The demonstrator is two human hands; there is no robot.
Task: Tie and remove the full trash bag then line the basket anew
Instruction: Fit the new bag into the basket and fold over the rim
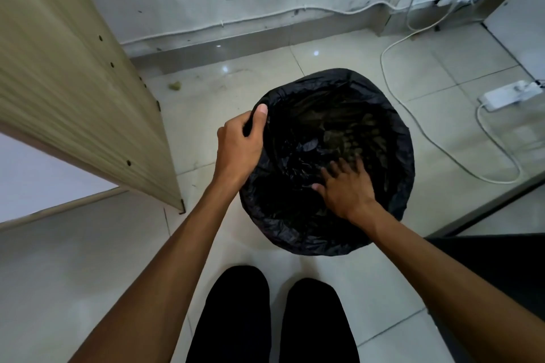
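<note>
A round basket stands on the tiled floor in the middle of the head view, wholly covered by a black trash bag (392,127) folded over its rim. My left hand (240,144) grips the bag's edge at the left rim, thumb on top. My right hand (346,186) reaches down inside the bag with fingers spread and pressing against the black plastic. The bag's inside is dark; a mesh-like pattern shows through it at the bottom. The basket itself is hidden under the plastic.
A beige wooden panel (73,82) stands close on the left. White cables (418,127) and a power strip (510,96) lie on the floor to the right, a dark object (501,268) at the lower right. My legs (274,318) stand just before the basket.
</note>
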